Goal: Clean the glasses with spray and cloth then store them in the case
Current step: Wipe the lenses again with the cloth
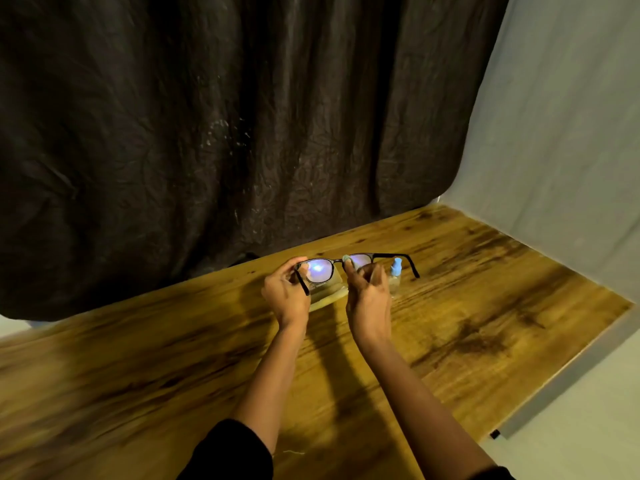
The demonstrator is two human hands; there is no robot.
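Note:
Black-framed glasses are held up above the wooden table, temples unfolded. My left hand pinches the frame's left corner at the hinge. My right hand pinches the right lens with a small pale cloth that shows above my fingertips. Behind my right hand stands a small clear spray bottle with a blue top. A pale case lies on the table under the glasses, partly hidden by both hands.
A dark wrinkled curtain hangs behind the table's far edge. A pale wall bounds the right side, where the table's right edge runs diagonally. A small thread lies near the front.

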